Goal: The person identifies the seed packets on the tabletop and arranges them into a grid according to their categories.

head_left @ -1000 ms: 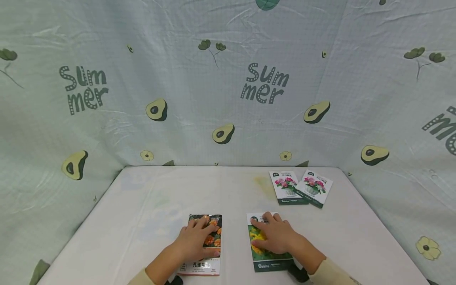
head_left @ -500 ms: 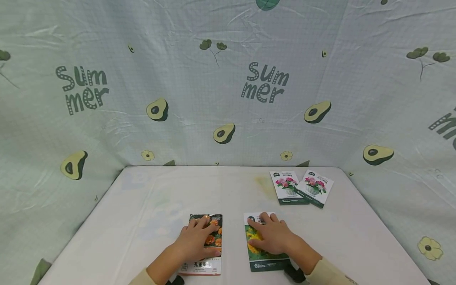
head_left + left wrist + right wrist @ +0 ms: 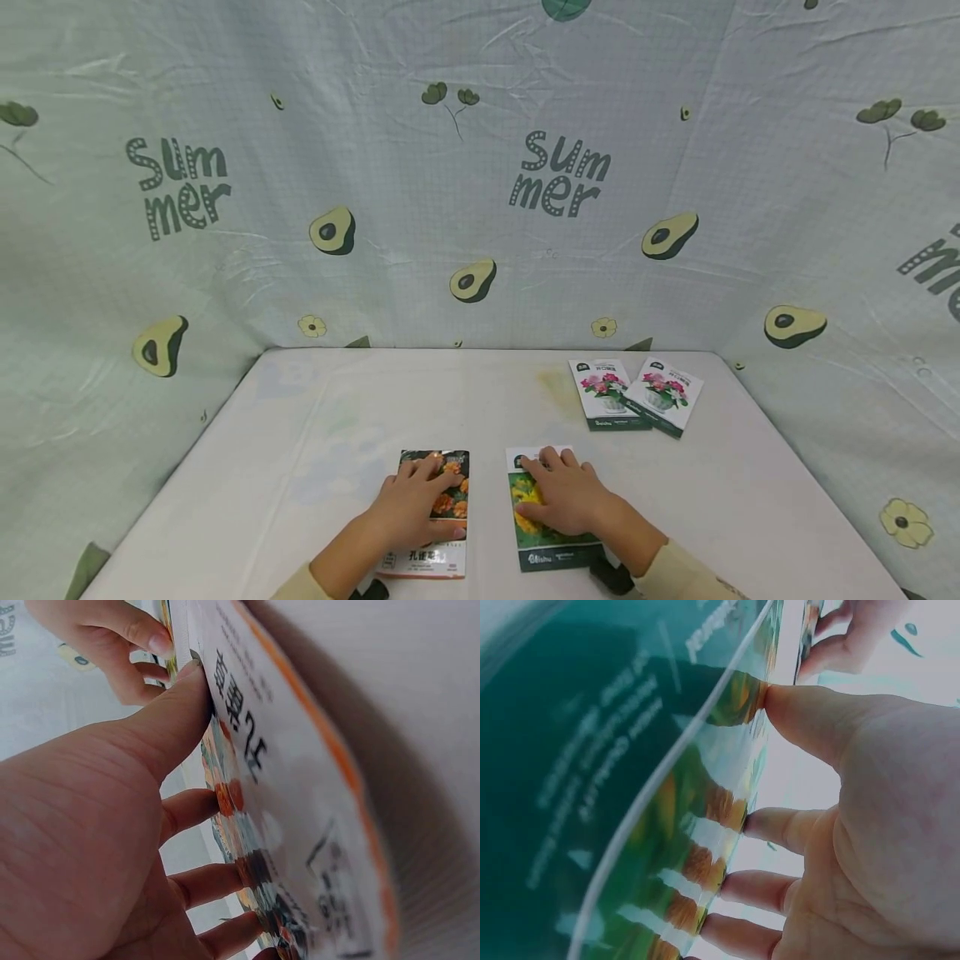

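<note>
Flat on the white table lie two flower seed packets, side by side with a narrow gap. My left hand point(image 3: 408, 508) rests on the left packet point(image 3: 441, 560), which has orange flowers and a white lower part. Spread fingertips and thumb touch its front in the left wrist view, where the packet point(image 3: 292, 802) looks slightly bulged. My right hand point(image 3: 567, 498) presses its fingertips on the right packet point(image 3: 557, 558), printed with yellow flowers above a green band. In the right wrist view, thumb and fingers stand apart on that glossy packet point(image 3: 577, 780). The hands cover part of both pictures.
Two more packets with pink flowers lie at the back right of the table point(image 3: 337, 417); the right one point(image 3: 663, 396) overlaps the left one point(image 3: 600, 392). A pale curtain point(image 3: 405, 183) printed with avocados hangs behind and at both sides.
The right hand and the yellow-flower packet have slid a little to the left, so the gap between the two packets is narrower. The left hand and its packet have stayed in place.
</note>
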The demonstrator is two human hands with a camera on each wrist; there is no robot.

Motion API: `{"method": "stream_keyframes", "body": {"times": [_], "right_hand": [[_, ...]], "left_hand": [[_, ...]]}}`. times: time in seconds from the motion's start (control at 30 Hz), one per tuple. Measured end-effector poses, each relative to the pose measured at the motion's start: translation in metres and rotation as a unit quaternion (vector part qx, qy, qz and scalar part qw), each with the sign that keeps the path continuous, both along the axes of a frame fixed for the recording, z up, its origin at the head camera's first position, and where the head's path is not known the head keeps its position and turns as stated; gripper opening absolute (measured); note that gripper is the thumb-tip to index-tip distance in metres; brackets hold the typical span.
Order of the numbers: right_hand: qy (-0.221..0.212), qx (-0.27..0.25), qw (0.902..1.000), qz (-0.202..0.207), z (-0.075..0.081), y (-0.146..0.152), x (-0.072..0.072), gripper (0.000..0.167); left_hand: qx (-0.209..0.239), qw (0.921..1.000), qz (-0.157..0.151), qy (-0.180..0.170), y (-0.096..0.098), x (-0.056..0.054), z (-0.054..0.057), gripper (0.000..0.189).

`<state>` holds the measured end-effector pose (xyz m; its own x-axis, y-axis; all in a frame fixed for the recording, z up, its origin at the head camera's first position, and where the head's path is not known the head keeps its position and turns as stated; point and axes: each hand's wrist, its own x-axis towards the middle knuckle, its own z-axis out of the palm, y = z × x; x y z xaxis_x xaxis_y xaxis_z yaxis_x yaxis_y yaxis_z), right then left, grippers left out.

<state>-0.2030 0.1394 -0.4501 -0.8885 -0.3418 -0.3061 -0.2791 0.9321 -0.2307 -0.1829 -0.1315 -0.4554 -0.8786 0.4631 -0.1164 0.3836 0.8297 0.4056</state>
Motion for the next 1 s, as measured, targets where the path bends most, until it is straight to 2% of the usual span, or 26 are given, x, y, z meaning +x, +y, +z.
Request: {"method": "stream_keyframes", "body": {"times": [0.3,0.63,1.0], "right_hand": [[0.003,0.010,0.9999,-0.008,-0.003,-0.007,-0.001,0.076],[0.011,0.013,0.9998,-0.013,0.001,-0.013,0.000,0.074],[0.017,0.008,0.9998,-0.006,0.000,-0.016,0.001,0.071]], "left_hand": [[-0.011,0.9999,0.010,0.001,0.003,0.000,-0.001,0.069],[-0.013,0.9998,0.016,0.004,0.004,-0.001,-0.001,0.069],[-0.020,0.9995,0.024,0.004,0.006,-0.002,-0.001,0.070]]}}
